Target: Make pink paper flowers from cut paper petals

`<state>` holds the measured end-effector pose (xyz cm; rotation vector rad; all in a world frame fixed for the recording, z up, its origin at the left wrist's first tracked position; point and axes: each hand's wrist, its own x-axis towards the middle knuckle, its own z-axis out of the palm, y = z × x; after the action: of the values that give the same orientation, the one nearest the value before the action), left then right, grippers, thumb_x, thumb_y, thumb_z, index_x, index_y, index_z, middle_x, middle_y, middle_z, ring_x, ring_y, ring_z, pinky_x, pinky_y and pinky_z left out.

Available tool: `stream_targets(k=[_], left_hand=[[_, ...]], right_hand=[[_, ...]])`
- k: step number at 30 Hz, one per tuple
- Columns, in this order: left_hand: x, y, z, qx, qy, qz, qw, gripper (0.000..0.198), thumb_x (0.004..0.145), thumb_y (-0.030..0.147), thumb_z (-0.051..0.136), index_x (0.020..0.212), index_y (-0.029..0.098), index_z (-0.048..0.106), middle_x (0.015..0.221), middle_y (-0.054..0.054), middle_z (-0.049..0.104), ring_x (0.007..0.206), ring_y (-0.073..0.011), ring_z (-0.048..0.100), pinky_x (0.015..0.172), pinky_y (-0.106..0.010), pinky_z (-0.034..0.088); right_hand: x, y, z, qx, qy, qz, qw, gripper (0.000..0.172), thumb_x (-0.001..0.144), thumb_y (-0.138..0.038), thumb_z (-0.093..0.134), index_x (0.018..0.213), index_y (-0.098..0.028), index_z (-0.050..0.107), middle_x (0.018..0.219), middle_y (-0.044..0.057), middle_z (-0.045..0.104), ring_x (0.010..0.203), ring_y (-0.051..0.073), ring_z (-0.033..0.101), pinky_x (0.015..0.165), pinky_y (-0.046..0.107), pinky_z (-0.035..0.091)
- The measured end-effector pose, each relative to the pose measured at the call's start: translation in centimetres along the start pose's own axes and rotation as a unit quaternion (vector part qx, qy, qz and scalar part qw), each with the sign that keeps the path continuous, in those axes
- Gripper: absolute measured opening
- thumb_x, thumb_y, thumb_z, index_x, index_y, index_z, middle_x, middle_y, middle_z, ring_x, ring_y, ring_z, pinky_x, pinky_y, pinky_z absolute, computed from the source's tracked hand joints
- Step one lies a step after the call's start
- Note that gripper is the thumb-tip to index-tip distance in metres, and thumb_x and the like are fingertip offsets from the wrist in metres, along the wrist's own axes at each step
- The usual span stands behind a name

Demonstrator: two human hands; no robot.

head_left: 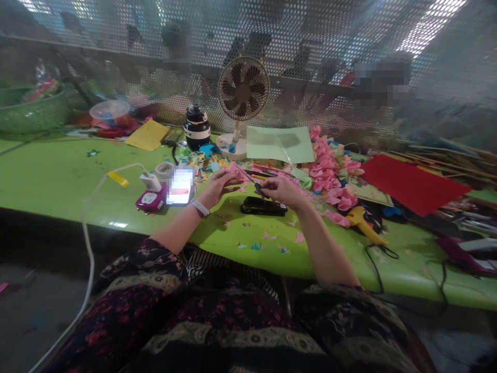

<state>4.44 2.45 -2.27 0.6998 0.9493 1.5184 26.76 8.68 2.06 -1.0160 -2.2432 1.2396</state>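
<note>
My left hand (218, 188), with a pale band on its wrist, pinches a small piece of pink paper (234, 170) above the green table (70, 178). In my right hand (283, 190) is a pair of scissors (254, 183), its dark handles in my fingers and its thin blades slanting up and left to the pink paper. Whether the blades are apart is too small to tell. Just below my right hand a black stapler (264, 206) lies on the table. Small paper scraps (268, 235) are scattered in front of it.
Beyond my hands stand a fan (244, 88) and a dark jar (196, 129). A lit phone (180, 185) and a purple box with a white charger (150, 181) lie left. Pink paper petals (328, 168), a yellow glue gun (365, 225) and a red sheet (417, 182) lie right.
</note>
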Motion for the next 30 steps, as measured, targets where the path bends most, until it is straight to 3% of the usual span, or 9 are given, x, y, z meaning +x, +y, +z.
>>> stream_targets(k=[9,30], left_hand=[[0.2,0.2,0.0,0.019,0.025,0.043,0.999,0.040,0.065,0.042,0.094,0.071,0.017,0.062,0.072,0.004,0.066,0.066,-0.0088,0.064,0.078,-0.029,0.060],[0.2,-0.3,0.1,0.038,0.005,0.042,0.998,0.037,0.069,0.040,0.092,0.070,0.017,0.063,0.070,0.002,0.066,0.067,-0.0101,0.065,0.071,-0.027,0.060]], right_hand=[[0.2,0.1,0.6,0.020,-0.011,0.024,0.999,0.052,0.065,-0.066,0.079,0.081,-0.018,0.068,0.069,0.000,0.064,0.055,0.010,0.049,0.051,0.026,0.037],[0.5,0.4,1.0,-0.002,-0.014,-0.006,1.000,0.056,0.065,-0.074,0.074,0.070,-0.019,0.063,0.065,0.002,0.066,0.059,0.013,0.053,0.056,0.027,0.038]])
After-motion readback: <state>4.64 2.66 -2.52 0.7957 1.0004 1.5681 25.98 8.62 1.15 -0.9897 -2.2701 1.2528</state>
